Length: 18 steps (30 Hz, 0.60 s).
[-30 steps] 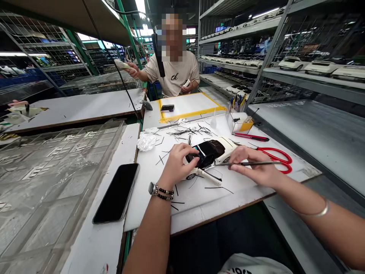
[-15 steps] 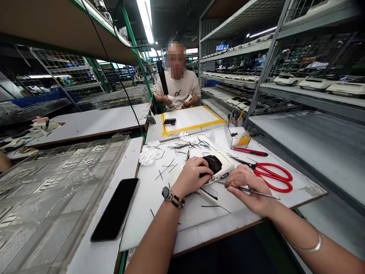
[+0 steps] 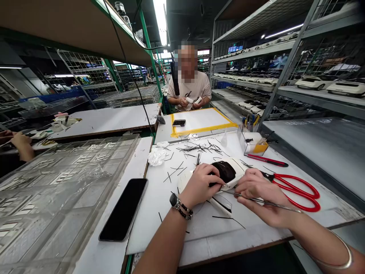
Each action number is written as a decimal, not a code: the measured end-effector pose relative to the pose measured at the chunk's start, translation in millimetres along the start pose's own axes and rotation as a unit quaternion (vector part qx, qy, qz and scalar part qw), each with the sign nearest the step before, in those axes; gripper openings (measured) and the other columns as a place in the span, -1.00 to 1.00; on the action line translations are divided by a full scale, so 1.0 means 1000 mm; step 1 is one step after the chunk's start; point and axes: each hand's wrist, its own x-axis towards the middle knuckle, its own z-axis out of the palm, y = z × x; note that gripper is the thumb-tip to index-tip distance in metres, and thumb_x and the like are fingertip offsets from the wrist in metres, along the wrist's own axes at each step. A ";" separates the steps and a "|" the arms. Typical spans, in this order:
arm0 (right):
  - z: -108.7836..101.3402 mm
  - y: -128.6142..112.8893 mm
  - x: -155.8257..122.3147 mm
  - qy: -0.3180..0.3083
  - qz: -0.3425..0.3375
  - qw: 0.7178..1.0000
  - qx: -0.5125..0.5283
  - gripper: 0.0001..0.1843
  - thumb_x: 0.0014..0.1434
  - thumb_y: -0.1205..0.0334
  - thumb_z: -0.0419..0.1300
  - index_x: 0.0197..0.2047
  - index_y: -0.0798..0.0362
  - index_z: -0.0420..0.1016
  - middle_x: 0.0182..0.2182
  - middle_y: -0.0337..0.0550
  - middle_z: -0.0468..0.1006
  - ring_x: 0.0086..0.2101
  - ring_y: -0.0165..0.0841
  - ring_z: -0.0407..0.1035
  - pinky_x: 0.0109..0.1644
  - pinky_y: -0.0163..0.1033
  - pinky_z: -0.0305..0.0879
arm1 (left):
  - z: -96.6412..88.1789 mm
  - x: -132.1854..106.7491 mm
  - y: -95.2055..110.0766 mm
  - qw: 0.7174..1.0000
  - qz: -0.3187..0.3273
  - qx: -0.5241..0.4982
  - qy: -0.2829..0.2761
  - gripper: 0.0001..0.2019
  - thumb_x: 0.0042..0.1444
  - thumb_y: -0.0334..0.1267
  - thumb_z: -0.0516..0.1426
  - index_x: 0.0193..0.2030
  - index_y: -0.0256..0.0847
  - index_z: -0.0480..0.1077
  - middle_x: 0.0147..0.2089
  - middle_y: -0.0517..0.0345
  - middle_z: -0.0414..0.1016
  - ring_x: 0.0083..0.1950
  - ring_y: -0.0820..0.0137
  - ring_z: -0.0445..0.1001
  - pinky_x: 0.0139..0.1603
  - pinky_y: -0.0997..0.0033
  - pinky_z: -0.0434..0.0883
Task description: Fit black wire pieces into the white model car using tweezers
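A white model car (image 3: 237,166) with a black roof lies on the white work board (image 3: 199,228), one door (image 3: 221,208) swung out towards me. My left hand (image 3: 201,183) is closed around the near side of the car, its fingertips by the door opening. Between the fingers of my right hand (image 3: 261,196) is a slim metal tool (image 3: 281,206), its tip pointing left at the car's side close to my left fingertips. Whether anything small is at the tip, I cannot tell. Red-handled scissors (image 3: 309,192) lie just beyond my right hand.
Black strips (image 3: 203,148) are scattered over the board near crumpled white paper (image 3: 156,155). A red cutter (image 3: 268,160) lies beside a clear box (image 3: 252,142). Left are a phone (image 3: 124,209) and a compartment tray (image 3: 71,194). A co-worker (image 3: 189,85) sits opposite; racks (image 3: 288,57) stand right.
The whole view has shifted, so the board and hands appear farther right. Both hands keep the same hold on the car and tool, with the tool's tip still at the car's side.
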 end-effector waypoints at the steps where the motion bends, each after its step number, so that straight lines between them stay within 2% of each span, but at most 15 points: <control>1: 0.000 -0.002 -0.001 -0.003 -0.001 1.000 0.003 -0.76 0.10 0.56 0.17 -0.32 0.05 0.25 -0.39 -0.20 0.50 -0.35 -0.37 0.36 -0.13 -0.05 0.19 | 0.000 0.000 0.000 1.000 -0.001 -0.002 0.004 -0.90 0.07 -0.40 0.21 -0.36 -0.14 0.55 -0.24 0.13 0.46 -0.12 0.32 0.36 -0.03 0.25 0.31; 3: -0.002 -0.003 0.001 0.007 -0.002 1.000 0.020 -0.75 0.08 0.56 0.18 -0.30 0.04 0.26 -0.38 -0.21 0.50 -0.35 -0.36 0.37 -0.12 -0.04 0.20 | 0.001 -0.001 -0.001 1.000 -0.002 -0.007 0.010 -0.91 0.07 -0.40 0.21 -0.37 -0.15 0.55 -0.24 0.12 0.47 -0.12 0.32 0.36 -0.03 0.25 0.31; 5: -0.008 0.003 0.008 0.057 -0.001 0.997 0.052 -0.74 0.06 0.55 0.19 -0.29 0.01 0.28 -0.40 -0.23 0.49 -0.37 -0.35 0.38 -0.16 -0.06 0.24 | 0.001 -0.002 -0.001 1.000 -0.002 -0.014 0.015 -0.90 0.07 -0.40 0.21 -0.38 -0.15 0.56 -0.25 0.12 0.47 -0.13 0.32 0.37 -0.04 0.24 0.32; 7: -0.014 0.019 0.023 0.145 0.015 0.987 0.061 -0.77 0.06 0.51 0.21 -0.32 -0.01 0.31 -0.45 -0.25 0.45 -0.40 -0.35 0.37 -0.24 -0.13 0.26 | 0.000 -0.002 0.000 0.999 -0.003 -0.025 0.022 -0.91 0.06 -0.40 0.22 -0.39 -0.16 0.56 -0.26 0.11 0.47 -0.15 0.33 0.37 -0.04 0.24 0.32; 9: -0.017 0.044 0.043 0.197 0.067 0.978 0.022 -0.83 0.05 0.42 0.25 -0.37 0.00 0.35 -0.48 -0.26 0.43 -0.42 -0.37 0.34 -0.31 -0.21 0.24 | 0.000 -0.002 0.000 0.999 -0.005 -0.041 0.034 -0.92 0.05 -0.40 0.23 -0.39 -0.17 0.56 -0.28 0.11 0.48 -0.17 0.34 0.38 -0.05 0.25 0.33; 10: -0.017 0.060 0.055 0.180 0.118 0.976 -0.011 -0.86 0.04 0.36 0.28 -0.41 0.01 0.37 -0.47 -0.24 0.43 -0.41 -0.37 0.33 -0.31 -0.23 0.22 | 0.000 -0.002 0.000 0.998 -0.006 -0.051 0.041 -0.93 0.05 -0.40 0.23 -0.39 -0.17 0.56 -0.29 0.11 0.48 -0.18 0.34 0.38 -0.06 0.25 0.33; 11: -0.015 0.077 0.066 0.137 0.173 0.975 -0.023 -0.86 0.02 0.31 0.30 -0.44 0.03 0.38 -0.47 -0.24 0.42 -0.41 -0.38 0.31 -0.31 -0.25 0.21 | 0.000 -0.002 0.001 0.997 -0.008 -0.061 0.049 -0.94 0.04 -0.39 0.24 -0.40 -0.18 0.56 -0.30 0.11 0.48 -0.19 0.35 0.38 -0.06 0.26 0.33; 13: -0.008 0.110 0.084 0.052 0.292 0.955 0.004 -0.82 -0.05 0.30 0.33 -0.50 0.06 0.37 -0.52 -0.27 0.41 -0.42 -0.41 0.29 -0.30 -0.29 0.20 | 0.000 -0.002 0.002 0.995 -0.012 -0.078 0.062 -0.96 0.03 -0.38 0.26 -0.40 -0.19 0.55 -0.31 0.11 0.48 -0.20 0.35 0.39 -0.07 0.26 0.34; 15: 0.004 0.140 0.095 0.039 0.353 0.935 0.013 -0.79 -0.08 0.34 0.33 -0.54 0.08 0.32 -0.58 -0.29 0.39 -0.47 -0.43 0.28 -0.36 -0.32 0.17 | 0.000 -0.002 0.003 0.994 -0.018 -0.089 0.067 -0.96 0.03 -0.37 0.26 -0.41 -0.20 0.55 -0.32 0.10 0.48 -0.21 0.35 0.40 -0.07 0.26 0.34; 18: 0.022 0.174 0.102 0.073 0.430 0.900 0.015 -0.75 -0.02 0.35 0.28 -0.53 0.08 0.24 -0.66 -0.32 0.36 -0.55 -0.46 0.27 -0.46 -0.35 0.13 | 0.000 -0.001 0.005 0.993 -0.023 -0.097 0.063 -0.94 0.03 -0.38 0.25 -0.42 -0.20 0.55 -0.33 0.10 0.49 -0.22 0.35 0.40 -0.07 0.26 0.35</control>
